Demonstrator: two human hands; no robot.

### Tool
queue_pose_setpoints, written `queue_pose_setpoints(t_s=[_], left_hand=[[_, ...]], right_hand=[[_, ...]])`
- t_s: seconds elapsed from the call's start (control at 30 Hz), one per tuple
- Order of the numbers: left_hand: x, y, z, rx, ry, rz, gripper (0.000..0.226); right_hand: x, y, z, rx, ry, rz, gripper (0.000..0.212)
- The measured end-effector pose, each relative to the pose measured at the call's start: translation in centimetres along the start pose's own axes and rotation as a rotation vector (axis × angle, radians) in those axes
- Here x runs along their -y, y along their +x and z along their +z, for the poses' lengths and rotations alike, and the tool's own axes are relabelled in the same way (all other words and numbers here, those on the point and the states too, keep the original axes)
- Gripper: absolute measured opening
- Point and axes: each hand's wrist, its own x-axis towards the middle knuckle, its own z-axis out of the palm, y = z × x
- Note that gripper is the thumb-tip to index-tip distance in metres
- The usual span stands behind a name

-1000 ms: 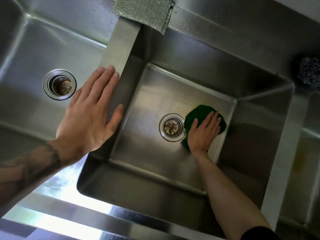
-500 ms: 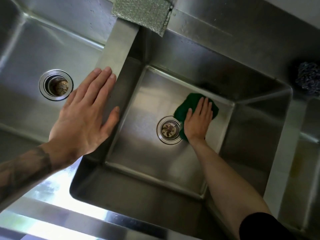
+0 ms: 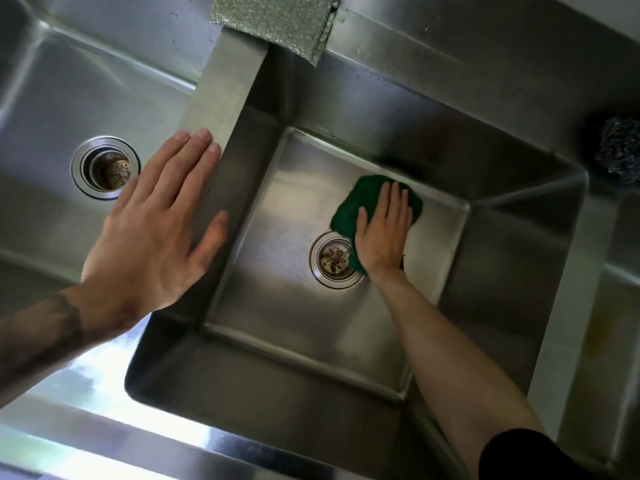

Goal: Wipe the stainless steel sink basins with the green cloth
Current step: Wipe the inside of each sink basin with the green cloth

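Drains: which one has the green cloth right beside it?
The drain beside the right hand: the green cloth under that hand touches its rim. The other drain has none.

Right hand (image 3: 382, 233) flat on green cloth (image 3: 353, 206) on the floor of the middle square stainless steel basin (image 3: 277, 289), just right of and behind its round metal drain (image 3: 335, 259); left hand (image 3: 152, 233) over the flat steel divider (image 3: 221, 109), round strainer drain (image 3: 105, 167) of the left steel basin (image 3: 69, 98) to its left, silver mesh scouring pad (image 3: 273, 19) at the divider's far end, dark wire scrubber ball (image 3: 620, 154) far right.

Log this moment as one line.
phase: wiping | right hand: pressing green cloth on basin floor beside drain | left hand: flat on divider
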Motion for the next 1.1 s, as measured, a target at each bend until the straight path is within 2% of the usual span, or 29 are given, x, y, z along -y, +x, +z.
queue_pose_setpoints(t_s=[0.07,0.13,0.27,0.37,0.43,0.53,0.6,0.67,0.73,0.83,0.97,1.03,1.1], left_hand=[[0.0,-0.1,-0.1,-0.003,0.004,0.001,0.070],[0.0,0.0,-0.1,0.003,0.004,0.015,0.071],[0.1,0.0,-0.1,0.008,0.004,0.005,0.071],[-0.1,-0.1,-0.1,0.008,-0.001,-0.014,0.071],[-0.1,0.0,-0.2,0.007,0.002,-0.020,0.071],[0.0,0.0,-0.1,0.005,0.002,-0.008,0.070],[0.0,0.0,0.0,0.001,0.001,0.001,0.070],[0.1,0.0,0.0,-0.015,-0.004,0.017,0.069],[0.0,0.0,0.0,-0.022,-0.008,0.019,0.070],[-0.1,-0.2,0.0,-0.010,-0.014,0.000,0.070],[0.0,0.0,-0.1,0.006,-0.018,-0.009,0.071],[0.0,-0.1,-0.1,0.006,-0.013,-0.006,0.071],[0.0,-0.1,0.0,-0.008,-0.012,0.006,0.070]], right_hand=[[-0.8,0.1,-0.2,0.026,0.008,-0.118,0.062],[-3.2,0.4,-0.7,0.016,-0.005,-0.112,0.060],[-7.2,-0.8,-2.0,-0.082,0.038,0.185,0.056],[-5.3,-0.2,-1.9,-0.090,0.083,0.319,0.056],[-2.0,0.5,-1.3,-0.066,0.099,0.261,0.058],[2.7,0.4,0.2,-0.011,0.072,-0.048,0.059],[3.5,0.8,0.5,0.037,0.068,-0.224,0.058],[1.9,1.2,0.0,0.068,0.083,-0.308,0.056],[-1.3,0.7,-0.7,0.048,0.079,-0.243,0.055],[-6.5,-1.1,-2.5,-0.048,0.072,0.013,0.050],[-6.2,-1.2,-2.8,-0.070,0.080,0.190,0.053],[-3.1,-0.5,-1.9,-0.047,0.090,0.161,0.056],[-0.8,0.3,-1.0,0.023,0.074,-0.043,0.058]])
